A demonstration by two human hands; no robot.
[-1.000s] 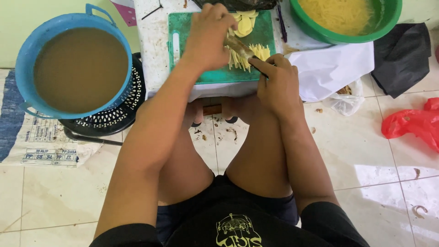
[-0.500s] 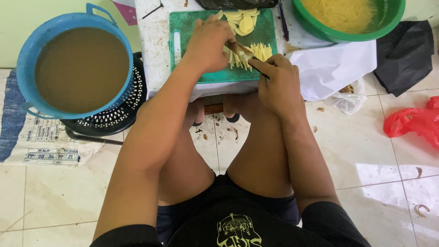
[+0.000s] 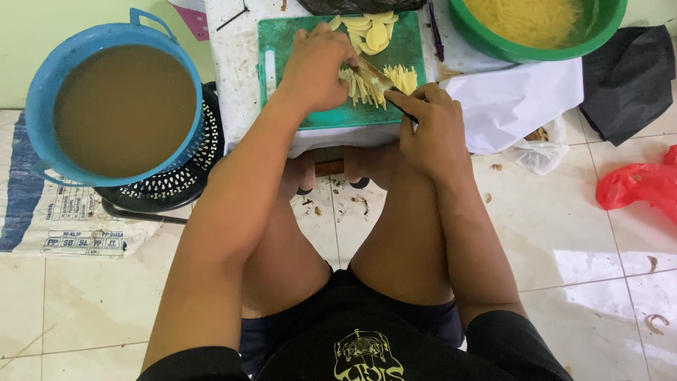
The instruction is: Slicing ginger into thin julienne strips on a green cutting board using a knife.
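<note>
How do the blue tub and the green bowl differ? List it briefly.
The blue tub holds murky brown liquid; the green bowl holds pale yellow strips. The blue tub sits on a black perforated basket to the person's left; the green bowl sits to the right, beyond the green cutting board. The blue tub shows whole, with handles; the green bowl is cut off by the frame's top edge. Both are round plastic vessels, well filled.

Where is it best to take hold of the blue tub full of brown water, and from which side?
Grip the blue tub by its two loop handles, one at the far rim and one at the near left rim. Come from above with both hands, since it is filled close to the brim and sits on a black basket, so it should stay level.
</note>
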